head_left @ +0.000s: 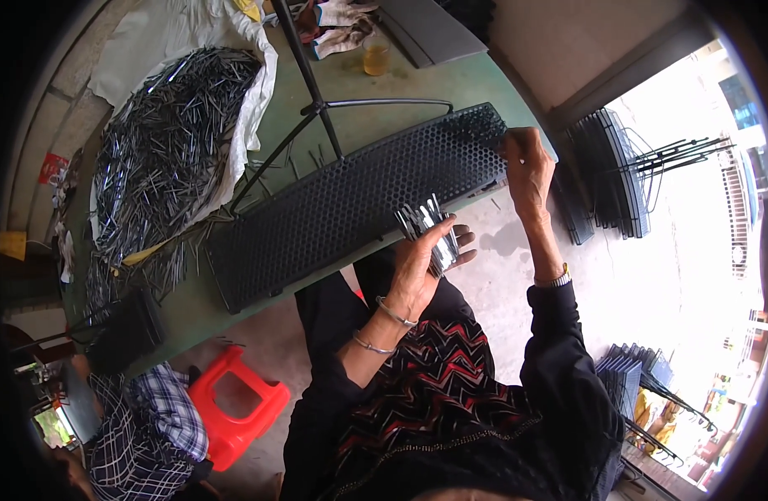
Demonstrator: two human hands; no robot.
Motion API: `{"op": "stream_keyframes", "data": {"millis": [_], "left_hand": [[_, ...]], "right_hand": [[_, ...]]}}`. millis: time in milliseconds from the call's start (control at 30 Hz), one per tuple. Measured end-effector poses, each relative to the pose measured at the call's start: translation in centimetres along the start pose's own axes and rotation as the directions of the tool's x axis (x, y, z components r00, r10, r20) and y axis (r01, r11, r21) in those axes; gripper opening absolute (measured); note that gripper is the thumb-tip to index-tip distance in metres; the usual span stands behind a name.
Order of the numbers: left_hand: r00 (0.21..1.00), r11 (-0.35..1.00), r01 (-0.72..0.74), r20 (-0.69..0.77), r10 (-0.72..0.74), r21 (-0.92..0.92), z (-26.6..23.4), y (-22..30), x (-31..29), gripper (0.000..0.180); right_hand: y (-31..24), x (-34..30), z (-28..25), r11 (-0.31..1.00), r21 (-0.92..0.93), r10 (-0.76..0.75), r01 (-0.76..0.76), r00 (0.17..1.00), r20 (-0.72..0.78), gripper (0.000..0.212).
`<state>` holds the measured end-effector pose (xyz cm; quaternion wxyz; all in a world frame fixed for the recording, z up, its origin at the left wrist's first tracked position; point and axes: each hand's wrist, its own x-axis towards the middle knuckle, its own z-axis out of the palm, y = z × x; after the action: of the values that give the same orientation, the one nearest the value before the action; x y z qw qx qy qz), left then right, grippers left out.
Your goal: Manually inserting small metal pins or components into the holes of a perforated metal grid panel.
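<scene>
Loose strips: heaped left of the left hand.
Perforated panel: on the surface, just beyond the left hand.
Left hand: grips a strip bundle, best kept loosely aligned.
Right hand: fingers closed at panel's right end; cannot tell whether on a strip.

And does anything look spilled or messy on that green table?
Yes: some thin dark strips lie scattered on the green table beside the white sack, with a few beyond the black perforated panel. They look spilled because many more are heaped in the sack.
</scene>
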<state>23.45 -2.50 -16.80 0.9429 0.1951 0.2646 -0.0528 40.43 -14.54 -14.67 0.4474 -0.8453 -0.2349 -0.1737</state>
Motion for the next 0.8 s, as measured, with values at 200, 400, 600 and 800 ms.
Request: {"op": "stream_keyframes", "data": {"millis": [200, 400, 600, 800], "left_hand": [[1.000, 1.000, -0.025, 0.012, 0.025, -0.010, -0.3, -0.3, 0.1, 0.019], [0.999, 0.999, -0.030, -0.022, 0.031, 0.045, -0.2, -0.1, -0.2, 0.020], [0.998, 0.995, -0.041, -0.043, 0.045, 0.090, -0.1, -0.4, -0.2, 0.020], [0.997, 0.996, -0.069, -0.028, 0.070, 0.049, -0.1, -0.7, -0.3, 0.021]], "right_hand": [[2.2, 0.3, 1.3, 0.997, -0.077, -0.019, 0.018, 1.000, -0.015, 0.006], [2.3, 0.3, 1.4, 0.994, -0.103, -0.048, 0.048, 0.999, 0.000, 0.006], [2.7, 0.4, 1.5, 0.993, -0.102, -0.066, 0.066, 0.998, 0.005, 0.005], [1.9, 0.6, 1.2, 0.994, -0.091, -0.061, 0.066, 0.997, 0.055, 0.006]]}}
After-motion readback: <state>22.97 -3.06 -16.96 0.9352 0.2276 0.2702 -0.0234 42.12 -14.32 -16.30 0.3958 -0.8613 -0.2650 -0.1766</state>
